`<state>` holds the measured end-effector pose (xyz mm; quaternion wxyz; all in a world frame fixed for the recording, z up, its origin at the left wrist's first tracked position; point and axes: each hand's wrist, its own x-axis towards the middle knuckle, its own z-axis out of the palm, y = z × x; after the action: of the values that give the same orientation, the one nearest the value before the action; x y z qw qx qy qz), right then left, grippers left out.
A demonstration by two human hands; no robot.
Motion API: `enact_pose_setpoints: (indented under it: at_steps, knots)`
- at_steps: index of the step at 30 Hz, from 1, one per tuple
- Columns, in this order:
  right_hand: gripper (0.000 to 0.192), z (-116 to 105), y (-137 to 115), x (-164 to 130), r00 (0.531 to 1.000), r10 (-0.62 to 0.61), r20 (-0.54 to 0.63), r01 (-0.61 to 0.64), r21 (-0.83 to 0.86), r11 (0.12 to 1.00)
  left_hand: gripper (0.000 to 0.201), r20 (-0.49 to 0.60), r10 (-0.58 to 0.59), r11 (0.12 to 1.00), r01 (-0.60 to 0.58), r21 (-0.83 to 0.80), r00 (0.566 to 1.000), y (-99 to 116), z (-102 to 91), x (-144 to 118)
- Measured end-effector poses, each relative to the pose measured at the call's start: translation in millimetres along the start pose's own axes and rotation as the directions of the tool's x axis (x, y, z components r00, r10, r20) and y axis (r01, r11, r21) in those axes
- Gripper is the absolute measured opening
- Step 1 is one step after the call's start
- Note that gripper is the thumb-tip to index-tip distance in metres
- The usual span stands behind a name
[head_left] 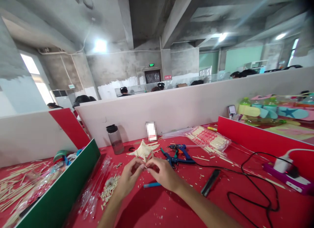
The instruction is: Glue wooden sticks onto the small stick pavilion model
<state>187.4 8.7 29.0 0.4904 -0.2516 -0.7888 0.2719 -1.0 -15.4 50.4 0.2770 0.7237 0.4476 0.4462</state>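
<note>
My left hand point(132, 174) and my right hand point(163, 174) meet above the red table, fingertips pinched together. Something small and pale seems to sit between them, too small and covered to name. Just behind the fingers stands a pale pointed model point(142, 150) built of thin wooden sticks, its lower front partly hidden by my hands. To the right lie a blue glue gun point(183, 152) and blue-handled pliers point(171, 160), close together. A blue pen-like stick point(152, 185) rests under my right hand.
Bundled wooden sticks point(208, 139) lie at the back right, near a purple power strip point(287, 179) and a looping black cable point(247, 175). A dark bar-shaped tool point(210, 182), a water bottle point(114, 139), a phone point(151, 131) and cut stick pieces point(110, 188) surround the hands. Partitions point(157, 106) enclose the table.
</note>
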Motion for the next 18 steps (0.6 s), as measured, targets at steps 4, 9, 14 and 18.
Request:
enact_pose_setpoints:
  at_steps: [4, 9, 14, 18]
  knots:
    - [0.007, -1.5, -3.4, 0.0, 0.999, -0.021, -0.043, 0.021, -0.004, 1.000, 0.024, -0.054, 0.055, 0.997, -0.058, -0.053, 0.997, -0.7, 3.2, 1.5]
    - [0.011, -4.0, -1.7, 2.6, 0.995, -0.035, -0.095, 0.033, -0.028, 0.999, 0.022, -0.068, 0.070, 0.992, -0.077, -0.098, 0.995, -3.1, 4.8, 3.1]
    - [0.011, -6.0, 2.9, 3.3, 0.992, -0.044, -0.120, 0.040, -0.041, 0.998, 0.021, -0.066, 0.054, 0.995, -0.060, -0.085, 0.996, -6.8, 7.0, 2.6]
    - [0.011, -6.6, 1.2, 2.4, 0.993, -0.058, -0.100, 0.054, -0.044, 0.998, 0.020, -0.106, 0.081, 0.997, -0.082, -0.004, 0.991, -11.8, 7.6, 2.8]
